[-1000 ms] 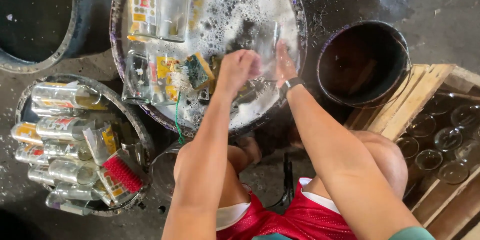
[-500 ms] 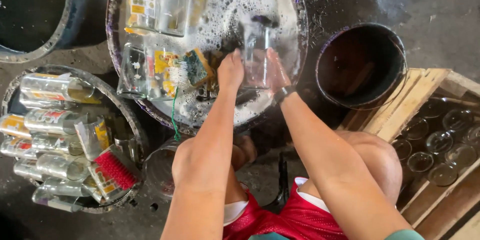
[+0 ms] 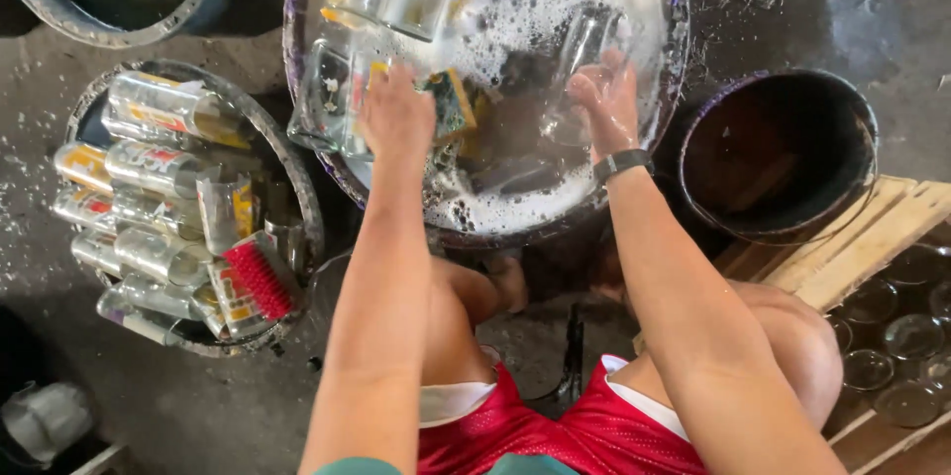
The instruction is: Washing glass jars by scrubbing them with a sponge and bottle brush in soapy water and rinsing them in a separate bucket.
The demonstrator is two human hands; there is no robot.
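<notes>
A wide basin (image 3: 666, 9) full of soapy water and several clear glass mugs sits in front of me. My right hand (image 3: 606, 99) grips a clear glass mug (image 3: 580, 69) tilted over the foam. My left hand (image 3: 396, 113) rests on a green and yellow scrub sponge (image 3: 451, 104) next to another submerged mug (image 3: 332, 104) with a coloured label. A dark watch is on my right wrist.
A round tub (image 3: 297, 188) on the left holds several labelled glass mugs and a red brush (image 3: 260, 279). A dark empty bucket (image 3: 783, 153) stands right of the basin. A wooden crate (image 3: 872, 237) of upright glasses is at the lower right. Another tub (image 3: 119, 0) lies top left.
My hands, close together at the basin's middle, have spread apart. The right hand carried its mug to the right; the left hand moved left onto the sponge.
</notes>
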